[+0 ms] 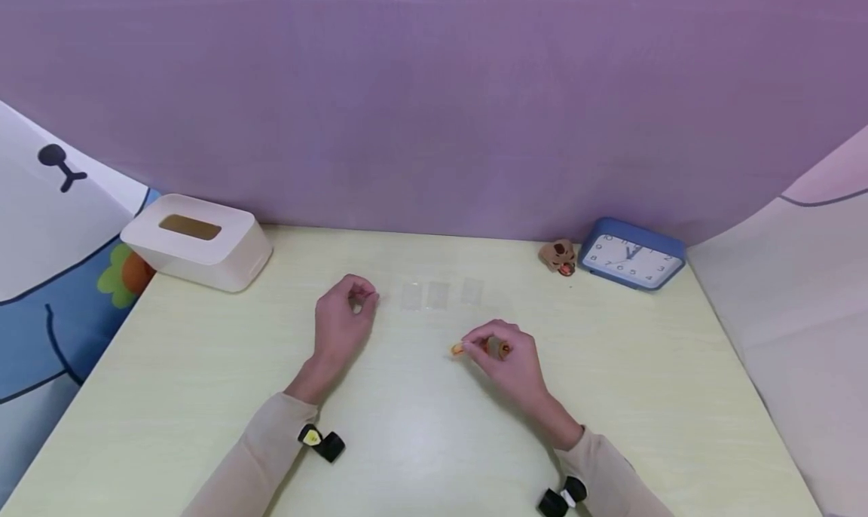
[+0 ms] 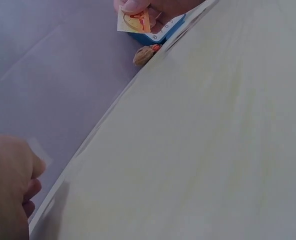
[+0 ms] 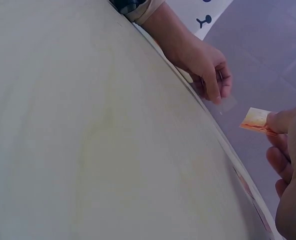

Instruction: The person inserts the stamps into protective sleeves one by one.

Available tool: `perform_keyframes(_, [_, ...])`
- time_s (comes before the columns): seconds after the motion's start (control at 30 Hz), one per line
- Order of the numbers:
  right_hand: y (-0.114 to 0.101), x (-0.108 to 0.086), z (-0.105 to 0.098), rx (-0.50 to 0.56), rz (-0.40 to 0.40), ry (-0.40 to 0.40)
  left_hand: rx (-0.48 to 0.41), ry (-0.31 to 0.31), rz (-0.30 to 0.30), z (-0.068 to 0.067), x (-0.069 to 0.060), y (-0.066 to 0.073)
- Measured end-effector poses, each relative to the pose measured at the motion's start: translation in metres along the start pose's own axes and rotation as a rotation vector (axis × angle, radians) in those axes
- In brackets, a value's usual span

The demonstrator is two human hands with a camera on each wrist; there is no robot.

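Note:
My right hand (image 1: 508,359) pinches a small square card (image 3: 256,120) with a yellow and orange print between thumb and fingertips, over the middle of the table. Orange-brown patches also show between its fingers in the head view; what they belong to I cannot tell. Farther left, my left hand (image 1: 343,313) pinches a small clear piece of film (image 3: 228,104) by its edge. This film also shows faintly past the fingertips in the left wrist view. Between and beyond the hands, a left clear square (image 1: 411,296), a middle one (image 1: 437,295) and a right one (image 1: 471,291) lie in a row.
A white tissue box (image 1: 224,257) stands at the back left of the pale table (image 1: 407,442). At the back right are a blue clock (image 1: 634,255) and, beside it, a small brown animal figurine (image 1: 558,256). A purple backdrop (image 1: 434,110) borders the far edge.

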State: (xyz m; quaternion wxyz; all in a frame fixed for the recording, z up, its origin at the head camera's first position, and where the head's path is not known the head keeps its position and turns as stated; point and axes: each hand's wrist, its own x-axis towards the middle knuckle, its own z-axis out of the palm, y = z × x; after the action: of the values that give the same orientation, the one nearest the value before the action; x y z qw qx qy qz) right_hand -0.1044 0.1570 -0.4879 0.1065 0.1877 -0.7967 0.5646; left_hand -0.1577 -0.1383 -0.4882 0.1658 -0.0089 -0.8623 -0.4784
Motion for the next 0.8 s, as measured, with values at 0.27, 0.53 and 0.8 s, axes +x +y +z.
perform_keyframes(0.27, [-0.004, -0.001, 0.001, 0.03, 0.057, 0.029, -0.155, 0.022, 0.021, 0.004, -0.015, 0.007])
perform_keyframes(0.53, [-0.003, -0.003, 0.001, 0.064, 0.082, 0.058, -0.319, -0.054, 0.032, 0.015, -0.035, 0.018])
perform_keyframes(0.8, [-0.004, -0.004, 0.003, 0.098, 0.064, 0.051, -0.39, -0.178, 0.014, 0.025, -0.057, 0.034])
